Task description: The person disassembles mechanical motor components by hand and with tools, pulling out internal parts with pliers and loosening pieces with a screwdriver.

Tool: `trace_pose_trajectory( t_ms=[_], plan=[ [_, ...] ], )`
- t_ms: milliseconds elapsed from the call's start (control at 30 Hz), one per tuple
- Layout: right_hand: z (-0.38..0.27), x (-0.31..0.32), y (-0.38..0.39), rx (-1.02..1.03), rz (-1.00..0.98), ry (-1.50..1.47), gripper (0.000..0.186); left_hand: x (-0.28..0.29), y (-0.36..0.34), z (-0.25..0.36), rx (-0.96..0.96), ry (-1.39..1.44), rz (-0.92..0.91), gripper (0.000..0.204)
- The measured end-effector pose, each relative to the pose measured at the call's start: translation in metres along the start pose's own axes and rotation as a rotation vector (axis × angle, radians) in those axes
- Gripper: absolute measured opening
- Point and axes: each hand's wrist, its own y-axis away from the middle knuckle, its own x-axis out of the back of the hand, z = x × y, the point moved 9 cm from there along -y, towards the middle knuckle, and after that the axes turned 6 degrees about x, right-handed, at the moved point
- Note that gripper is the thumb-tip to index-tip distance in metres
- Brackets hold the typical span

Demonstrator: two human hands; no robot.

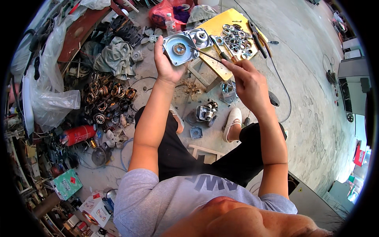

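A square metal motor end cover [179,47] rests in my left hand [169,63], which grips its left and lower edge. The cover's round hollow faces up, with a brownish ring round its centre. My right hand [248,79] is closed on a screwdriver [209,56]; its thin dark shaft points left to the cover's right side, and its handle is hidden in my fingers. Whether the tip touches the cover, I cannot tell. Just beyond the cover, another metal housing part [201,36] sits at the edge of a yellow-topped stool [221,19].
Several ring bearings [239,39], pliers [254,35] and hand tools lie on the stool. Between my feet are a motor part [207,112] and a small square cover [196,132]. Scrap motor parts [104,94], a red cylinder [79,135] and plastic sheeting crowd the left.
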Motion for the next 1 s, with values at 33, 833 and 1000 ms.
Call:
trace_pose_trajectory(
  t_ms=[33, 833, 1000],
  plan=[
    [-0.001, -0.001, 0.001, 0.002, -0.007, 0.047, 0.047, -0.001, 0.001, 0.002, -0.044, -0.015, 0.015, 0.064],
    [0.005, -0.026, 0.007, -0.2, -0.2, -0.283, 0.049, -0.026, 0.008, 0.012, -0.395, -0.332, -0.05, 0.059],
    [0.007, -0.031, 0.011, -0.241, -0.154, -0.35, 0.049, -0.019, 0.003, 0.004, -0.331, -0.21, -0.065, 0.061]
  ],
)
